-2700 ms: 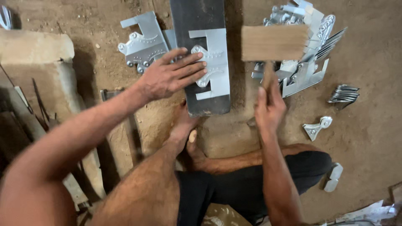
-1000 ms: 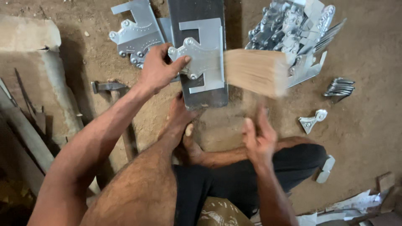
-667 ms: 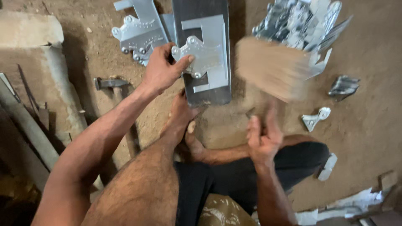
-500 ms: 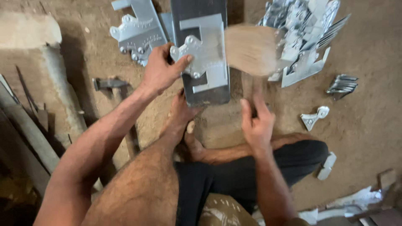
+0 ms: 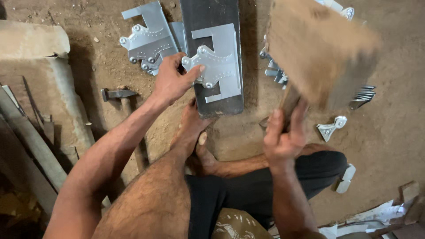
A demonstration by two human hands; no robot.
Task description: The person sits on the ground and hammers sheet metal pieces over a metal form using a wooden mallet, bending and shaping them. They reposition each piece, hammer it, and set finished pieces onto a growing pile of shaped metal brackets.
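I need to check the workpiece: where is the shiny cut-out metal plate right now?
In the head view, the metal plate lies top centre on the dark steel slab, pinned by the left hand, left of the raised wooden mallet.

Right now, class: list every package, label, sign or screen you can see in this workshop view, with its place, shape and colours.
None can be made out: no label, sign or screen.
Nearest to packaging: torn pale paper or card scraps, lower right on the dirt floor, irregular, whitish and brown.

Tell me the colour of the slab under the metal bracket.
Dark grey slab, clearest in the head view, beneath the silvery bracket.
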